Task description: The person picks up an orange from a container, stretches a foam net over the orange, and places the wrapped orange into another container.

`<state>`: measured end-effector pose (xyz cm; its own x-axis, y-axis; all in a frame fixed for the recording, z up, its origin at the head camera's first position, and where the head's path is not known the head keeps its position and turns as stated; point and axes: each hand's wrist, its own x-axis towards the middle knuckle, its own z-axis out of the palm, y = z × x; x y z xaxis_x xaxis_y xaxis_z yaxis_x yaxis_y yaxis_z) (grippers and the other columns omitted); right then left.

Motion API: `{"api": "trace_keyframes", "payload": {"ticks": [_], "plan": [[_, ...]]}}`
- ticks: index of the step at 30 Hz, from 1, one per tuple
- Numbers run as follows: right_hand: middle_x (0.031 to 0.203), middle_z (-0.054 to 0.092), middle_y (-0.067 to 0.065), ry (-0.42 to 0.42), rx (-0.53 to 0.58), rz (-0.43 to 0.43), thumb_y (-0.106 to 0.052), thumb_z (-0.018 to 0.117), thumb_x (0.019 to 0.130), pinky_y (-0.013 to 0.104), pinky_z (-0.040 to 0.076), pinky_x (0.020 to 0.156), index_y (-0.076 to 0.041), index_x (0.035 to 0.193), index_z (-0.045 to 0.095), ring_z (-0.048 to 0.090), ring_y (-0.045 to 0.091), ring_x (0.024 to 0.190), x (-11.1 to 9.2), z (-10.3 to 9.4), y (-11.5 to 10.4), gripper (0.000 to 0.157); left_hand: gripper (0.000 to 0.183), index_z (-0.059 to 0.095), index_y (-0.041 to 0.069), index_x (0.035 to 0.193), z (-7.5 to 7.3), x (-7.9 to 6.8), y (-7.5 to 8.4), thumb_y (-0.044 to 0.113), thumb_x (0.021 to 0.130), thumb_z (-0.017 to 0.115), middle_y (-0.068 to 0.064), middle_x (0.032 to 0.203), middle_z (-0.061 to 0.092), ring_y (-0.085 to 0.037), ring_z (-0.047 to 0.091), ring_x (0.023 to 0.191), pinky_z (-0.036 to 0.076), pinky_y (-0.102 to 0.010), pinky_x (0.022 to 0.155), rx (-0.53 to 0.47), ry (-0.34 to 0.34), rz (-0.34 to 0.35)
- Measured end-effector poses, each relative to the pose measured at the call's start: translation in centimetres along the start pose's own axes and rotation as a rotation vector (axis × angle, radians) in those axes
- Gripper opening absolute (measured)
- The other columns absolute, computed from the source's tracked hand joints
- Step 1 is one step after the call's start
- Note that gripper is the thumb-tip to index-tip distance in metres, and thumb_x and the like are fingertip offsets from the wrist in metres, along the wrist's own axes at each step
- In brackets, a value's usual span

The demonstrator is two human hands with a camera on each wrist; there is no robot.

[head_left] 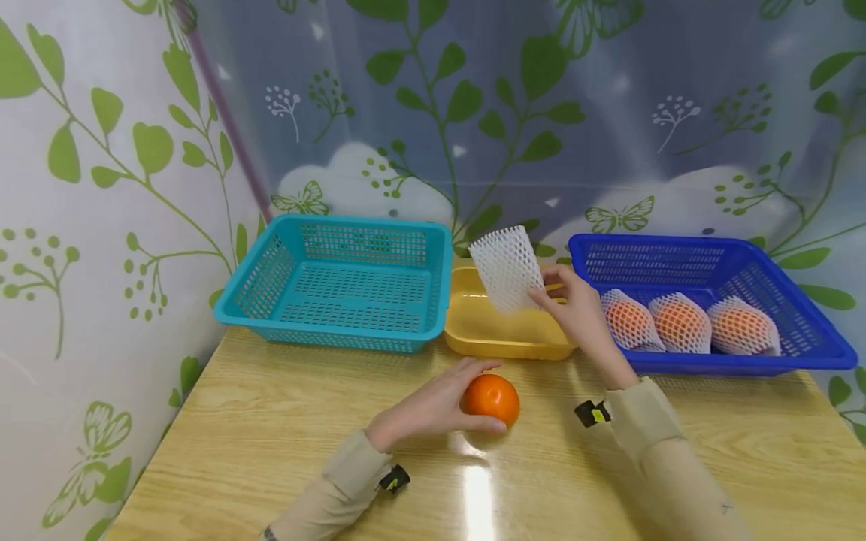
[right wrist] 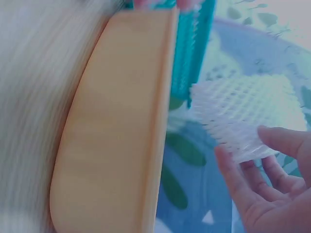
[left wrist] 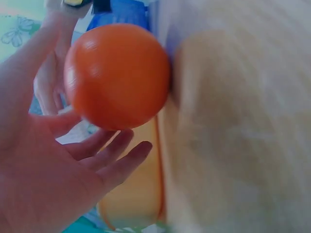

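A bare orange [head_left: 492,400] sits on the table, with my left hand [head_left: 446,398] curved round its left side, thumb in front and fingers behind. Up close in the left wrist view, the orange [left wrist: 119,75] is glossy, and the fingers spread along its edge. My right hand [head_left: 575,308] pinches a white foam net sleeve [head_left: 507,267] between thumb and fingers, above the yellow tray [head_left: 507,349]. The sleeve [right wrist: 250,114] looks flattened and holds no fruit in the right wrist view.
A teal basket [head_left: 331,334] with nothing in it stands left of the yellow tray. On the right, a blue basket [head_left: 731,364] holds three oranges in foam nets [head_left: 679,323]. A patterned curtain [head_left: 487,113] hangs behind the wooden table [head_left: 271,421].
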<state>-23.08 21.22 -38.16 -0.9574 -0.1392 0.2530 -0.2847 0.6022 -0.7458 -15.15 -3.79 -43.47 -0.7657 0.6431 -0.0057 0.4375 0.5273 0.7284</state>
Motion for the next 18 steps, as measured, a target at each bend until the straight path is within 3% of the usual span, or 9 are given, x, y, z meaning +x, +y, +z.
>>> {"api": "trace_keyframes", "payload": {"ticks": [3, 6, 11, 14, 18], "plan": [[0.123, 0.063, 0.02, 0.008, 0.144, 0.001, -0.024, 0.066, 0.1, 0.027, 0.057, 0.082, 0.001, 0.129, 0.056, 0.066, 0.028, 0.103, -0.9, 0.0, -0.8, 0.039, 0.07, 0.042, 0.016, 0.154, -0.7, 0.4, 0.4, 0.045, 0.096, 0.069, -0.009, 0.15, 0.048, -0.028, 0.053, 0.13, 0.047, -0.044, 0.106, -0.064, 0.068, 0.013], [0.122, 0.063, 0.013, 0.014, 0.306, 0.013, -0.023, 0.066, 0.1, 0.021, 0.057, 0.081, -0.001, 0.131, 0.054, 0.066, 0.016, 0.102, -2.1, 0.3, -1.6, 0.04, 0.05, 0.052, 0.009, 0.145, -1.1, 1.1, 0.8, 0.033, 0.103, 0.061, -0.01, 0.143, 0.057, -0.029, 0.059, 0.124, 0.051, -0.04, 0.103, -0.207, 0.194, 0.042], [0.115, 0.065, -0.002, 0.023, 0.497, 0.02, -0.017, 0.066, 0.1, 0.023, 0.058, 0.084, -0.003, 0.126, 0.053, 0.068, 0.007, 0.101, -4.0, 1.6, -2.6, 0.032, 0.034, 0.061, -0.001, 0.131, -1.2, 2.5, 1.4, 0.02, 0.104, 0.059, -0.021, 0.124, 0.067, -0.034, 0.068, 0.108, 0.058, -0.039, 0.091, -0.589, 0.36, 0.029], [0.111, 0.066, -0.005, 0.044, 0.536, 0.005, -0.012, 0.067, 0.099, 0.024, 0.058, 0.083, -0.003, 0.121, 0.054, 0.069, 0.009, 0.1, -4.8, 2.5, -2.8, 0.027, 0.036, 0.059, -0.005, 0.131, -1.1, 2.9, 1.8, 0.019, 0.104, 0.059, -0.024, 0.124, 0.066, -0.037, 0.066, 0.11, 0.058, -0.042, 0.091, -0.813, 0.419, -0.025], [0.115, 0.066, -0.006, 0.061, 0.53, -0.031, -0.006, 0.07, 0.096, 0.025, 0.059, 0.083, -0.003, 0.129, 0.055, 0.067, 0.011, 0.1, -5.6, 3.5, -2.7, 0.037, 0.04, 0.056, -0.004, 0.135, -1.0, 3.2, 2.1, 0.022, 0.105, 0.058, -0.019, 0.128, 0.064, -0.036, 0.06, 0.121, 0.051, -0.046, 0.103, -1.067, 0.479, -0.09]]}}
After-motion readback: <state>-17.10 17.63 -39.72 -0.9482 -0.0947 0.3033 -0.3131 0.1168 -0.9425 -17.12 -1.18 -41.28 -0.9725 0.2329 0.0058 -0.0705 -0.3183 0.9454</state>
